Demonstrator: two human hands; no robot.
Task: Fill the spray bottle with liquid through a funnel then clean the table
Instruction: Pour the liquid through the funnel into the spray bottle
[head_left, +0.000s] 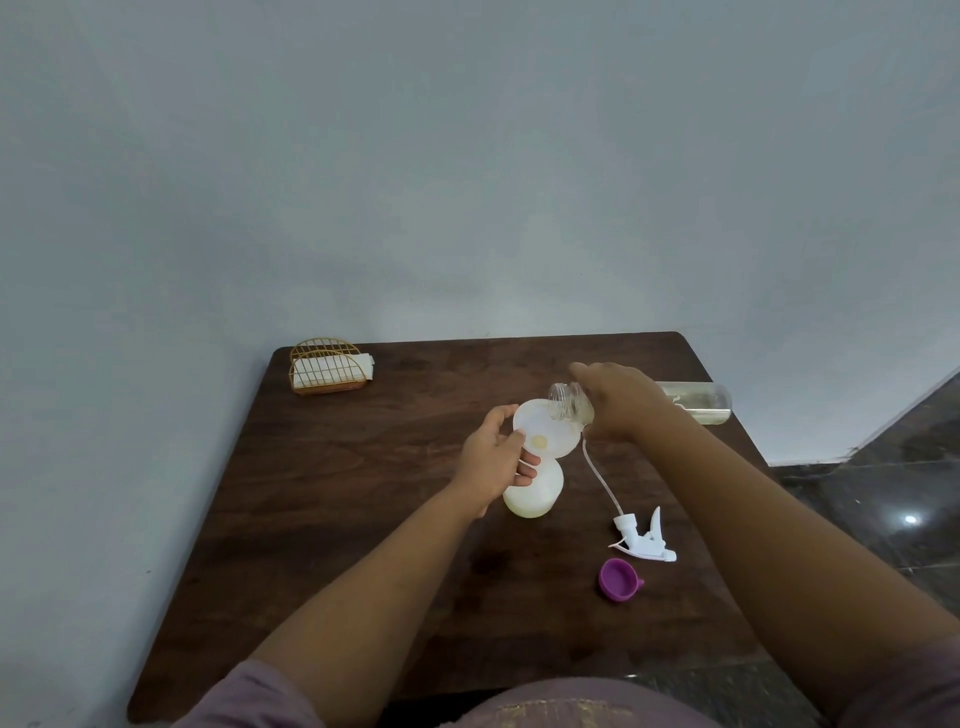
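A white funnel (545, 434) sits in the neck of a whitish spray bottle (535, 496) at the table's middle. My left hand (496, 460) grips the bottle's neck and the funnel's rim. My right hand (621, 400) holds a clear bottle (696, 402) of pale yellow liquid tipped sideways, its open mouth (563, 400) over the funnel. A little yellow liquid shows at the funnel's bottom. The white trigger sprayer head (644, 538) lies on the table to the right, its thin tube running up toward the funnel.
A purple cap (618, 579) lies near the sprayer head. A gold wire holder with white napkins (327, 366) stands at the back left corner of the dark wooden table (363, 519). A grey wall is behind; dark tiled floor is at the right.
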